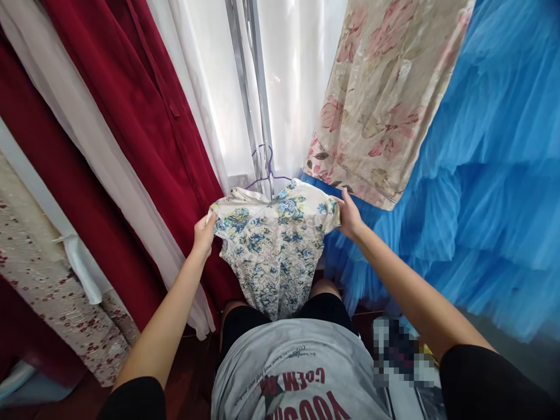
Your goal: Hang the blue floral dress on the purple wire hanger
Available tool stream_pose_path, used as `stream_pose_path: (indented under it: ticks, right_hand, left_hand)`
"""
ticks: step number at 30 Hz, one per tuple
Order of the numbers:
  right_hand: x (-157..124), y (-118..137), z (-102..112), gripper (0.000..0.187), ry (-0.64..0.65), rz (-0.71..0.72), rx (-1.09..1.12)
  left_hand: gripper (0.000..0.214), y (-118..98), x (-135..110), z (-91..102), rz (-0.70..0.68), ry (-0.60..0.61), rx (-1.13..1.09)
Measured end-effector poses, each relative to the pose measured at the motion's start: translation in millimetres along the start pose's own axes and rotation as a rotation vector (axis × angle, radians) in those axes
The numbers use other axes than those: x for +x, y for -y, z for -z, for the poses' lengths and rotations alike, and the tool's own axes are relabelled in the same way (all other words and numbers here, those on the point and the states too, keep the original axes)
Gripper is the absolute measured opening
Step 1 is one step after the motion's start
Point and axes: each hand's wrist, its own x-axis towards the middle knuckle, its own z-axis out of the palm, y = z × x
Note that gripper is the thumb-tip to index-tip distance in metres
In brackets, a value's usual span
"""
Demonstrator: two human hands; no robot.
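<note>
A white blouse (275, 251) with blue and green flowers hangs in front of me on a purple wire hanger (270, 166). My left hand (203, 234) pinches the sleeve on the left side, thumb against the cloth. On the other side, my right hand (349, 216) grips the right sleeve, its thumb pointing up. Between them the blouse is spread wide, its lower part hanging down toward my knees. The hanger's hook is by a grey metal pole (259, 93); whether it is hooked there I cannot tell.
Red curtains (144, 116) and white ones hang at the left. A beige cloth with pink flowers (385, 93) hangs at the upper right, before a blue ruffled tulle dress (485, 192). At the lower left stands a beige fabric with small red flowers (56, 291).
</note>
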Motion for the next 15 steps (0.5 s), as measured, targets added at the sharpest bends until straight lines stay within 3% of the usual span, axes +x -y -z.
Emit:
stream_pose_path:
  ticks: [4, 7, 11, 13, 15]
  right_hand:
    - [-0.7, 17.5, 5.6, 0.050, -0.096, -0.037, 0.119]
    - [3.8, 31.0, 2.0, 0.044, -0.216, -0.035, 0.236]
    - [-19.5, 42.8, -8.2, 0.046, -0.381, 0.049, 0.245]
    - [-51.1, 51.0, -17.7, 0.044, -0.442, 0.130, 0.203]
    - [-89.2, 63.5, -28.1, 0.044, -0.400, 0.202, 0.107]
  left_hand:
    - [0.054, -27.5, 5.7, -12.1, -0.115, -0.082, -0.213]
    - [0.061, -58.6, 13.0, -18.8, -0.186, 0.021, -0.155]
    - [0.091, -94.2, 7.2, -23.0, -0.486, 0.150, 0.338]
    - [0.103, -100.4, -0.1, -26.2, -0.630, 0.196, 0.629]
    - [0.112, -95.3, -7.6, -31.7, -0.698, 0.280, 0.805]
